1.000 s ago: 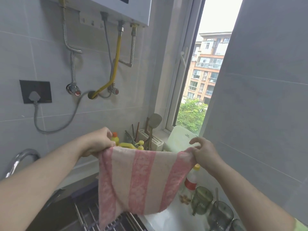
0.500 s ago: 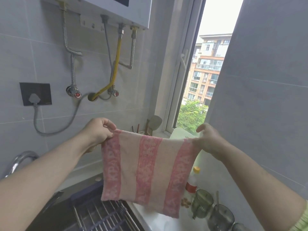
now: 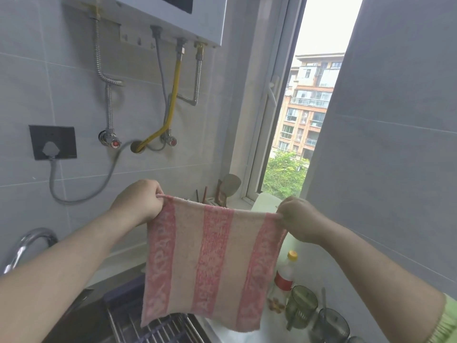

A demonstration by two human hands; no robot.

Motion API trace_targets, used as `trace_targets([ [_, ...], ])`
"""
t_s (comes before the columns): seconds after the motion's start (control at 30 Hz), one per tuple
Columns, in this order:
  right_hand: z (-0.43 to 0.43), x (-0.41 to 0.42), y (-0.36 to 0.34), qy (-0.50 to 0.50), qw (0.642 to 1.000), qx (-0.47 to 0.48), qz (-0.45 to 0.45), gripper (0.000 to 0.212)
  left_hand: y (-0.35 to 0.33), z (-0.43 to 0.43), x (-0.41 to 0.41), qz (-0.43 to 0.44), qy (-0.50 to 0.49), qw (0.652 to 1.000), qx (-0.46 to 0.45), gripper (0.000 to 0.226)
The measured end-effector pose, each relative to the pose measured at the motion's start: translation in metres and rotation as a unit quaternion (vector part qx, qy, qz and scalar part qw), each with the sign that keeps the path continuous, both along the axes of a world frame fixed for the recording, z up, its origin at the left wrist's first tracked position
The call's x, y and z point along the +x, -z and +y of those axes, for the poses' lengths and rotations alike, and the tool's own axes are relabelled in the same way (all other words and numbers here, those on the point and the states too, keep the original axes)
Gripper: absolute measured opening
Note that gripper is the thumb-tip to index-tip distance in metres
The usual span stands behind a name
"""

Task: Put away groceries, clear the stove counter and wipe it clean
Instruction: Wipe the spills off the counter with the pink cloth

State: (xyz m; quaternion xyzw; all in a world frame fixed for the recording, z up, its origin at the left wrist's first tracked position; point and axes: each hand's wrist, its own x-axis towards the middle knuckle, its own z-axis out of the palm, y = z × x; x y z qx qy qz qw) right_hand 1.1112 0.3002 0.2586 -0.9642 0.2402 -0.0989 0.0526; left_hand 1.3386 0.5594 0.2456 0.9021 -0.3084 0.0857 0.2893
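Pink-striped cloth (image 3: 212,263) stretched flat in air before me, above sink rack (image 3: 158,328). My left hand (image 3: 138,201) pinches its top left corner, my right hand (image 3: 299,219) pinches top right corner. Bottle with yellow cap (image 3: 286,271) and green glass mugs (image 3: 300,305) on tabletop at right, below cloth edge.

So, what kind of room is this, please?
Most likely a home kitchen, at the sink corner: a curved chrome faucet beside a metal dish rack, a white wall-mounted water heater with hoses, and green glass mugs on the counter by the window.
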Motion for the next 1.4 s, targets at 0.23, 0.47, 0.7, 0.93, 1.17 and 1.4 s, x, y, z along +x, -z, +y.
trace_targets([
  [0.23,0.005,-0.006,0.000,0.068,0.871,0.463,-0.149,0.018,-0.012,0.012,-0.004,0.354,0.064,0.915,-0.185,0.015],
  [0.47,0.044,0.014,0.003,0.091,0.540,0.775,-0.316,0.029,-0.023,0.002,-0.038,0.571,0.109,0.736,-0.347,0.022],
  [0.7,0.083,0.028,0.004,0.108,0.625,0.702,-0.324,0.007,-0.011,-0.018,-0.055,0.498,0.085,0.770,-0.390,0.012],
  [0.93,0.102,0.029,0.014,0.026,0.677,0.672,-0.299,0.013,0.001,-0.026,-0.076,0.524,0.112,0.753,-0.383,0.008],
  [1.17,0.114,0.026,0.026,-0.061,0.794,0.538,-0.275,0.025,0.010,-0.023,-0.094,0.643,0.168,0.643,-0.381,0.053],
  [1.4,0.112,0.016,0.032,-0.086,0.876,0.386,-0.275,0.027,0.008,-0.011,-0.101,0.699,0.274,0.536,-0.385,0.061],
])
